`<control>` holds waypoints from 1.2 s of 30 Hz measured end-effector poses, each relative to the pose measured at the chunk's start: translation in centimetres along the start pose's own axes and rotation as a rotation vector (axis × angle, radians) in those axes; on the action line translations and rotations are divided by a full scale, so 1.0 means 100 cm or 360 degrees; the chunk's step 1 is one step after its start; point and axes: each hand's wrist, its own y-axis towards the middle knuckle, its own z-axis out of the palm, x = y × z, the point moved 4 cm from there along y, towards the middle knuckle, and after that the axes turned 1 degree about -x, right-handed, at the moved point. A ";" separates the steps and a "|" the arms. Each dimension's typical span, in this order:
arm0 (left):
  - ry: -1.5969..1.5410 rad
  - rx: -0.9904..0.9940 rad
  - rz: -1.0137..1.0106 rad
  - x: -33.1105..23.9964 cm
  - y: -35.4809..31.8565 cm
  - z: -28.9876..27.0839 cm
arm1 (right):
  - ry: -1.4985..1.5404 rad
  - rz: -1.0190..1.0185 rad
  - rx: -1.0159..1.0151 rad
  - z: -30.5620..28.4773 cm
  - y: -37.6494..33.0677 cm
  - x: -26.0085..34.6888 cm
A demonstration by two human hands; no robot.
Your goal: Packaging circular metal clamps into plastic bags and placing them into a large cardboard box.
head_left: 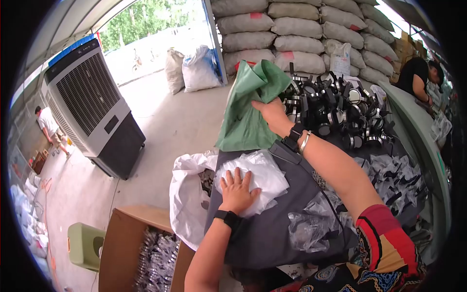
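My left hand [237,192] lies flat with fingers spread on a stack of clear plastic bags [266,171] near the left edge of the dark-covered table [258,243]. Farther off, my right hand [273,115] is closed on a green woven sack [244,127], its thumb and fingers pinching the crumpled material. Beyond my right wrist rises a heap of black and silver round parts [335,109]. Bagged pieces in clear plastic [311,226] lie near me on the right of the table. A small dark box with a cord [286,152] sits beside the bag stack.
An open carton [119,248] of wrapped parts and a white sack [187,204] stand left of the table. Farther left are a green stool [83,246] and a tall air cooler [92,104]. Stacked sacks [296,36] line the back. One person [416,80] is at right, another [51,126] far left.
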 end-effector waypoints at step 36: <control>-0.1019 -0.0331 -0.0044 -0.043 -0.083 -0.071 | -0.1542 -0.0139 0.0386 -0.036 -0.085 -0.018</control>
